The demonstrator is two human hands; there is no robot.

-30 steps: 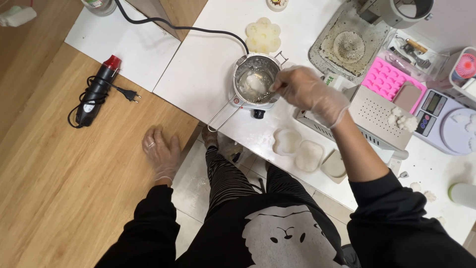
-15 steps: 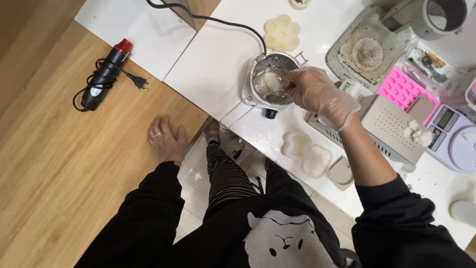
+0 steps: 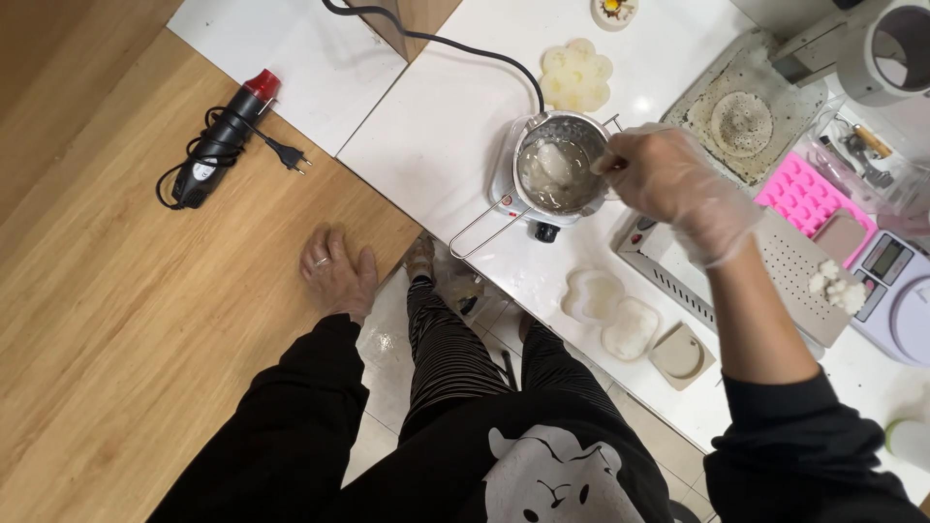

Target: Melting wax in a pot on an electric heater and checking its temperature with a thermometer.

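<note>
Right hand [image 3: 678, 189], gloved, closed around a thin stirring tool whose tip dips into the small metal pot [image 3: 560, 172] at its nine o'clock, pot holding a whitish lump in cloudy liquid and sitting on a small heater on the white table [image 3: 436, 126]. Left hand [image 3: 337, 271], fingers spread flat and holding nothing, on the wooden table [image 3: 126, 320] at the pot's seven o'clock. Flower-shaped white piece [image 3: 575, 76] at the pot's twelve o'clock; black heat gun [image 3: 221, 140] far off at nine o'clock; pink mould [image 3: 802, 192] at three o'clock.
</note>
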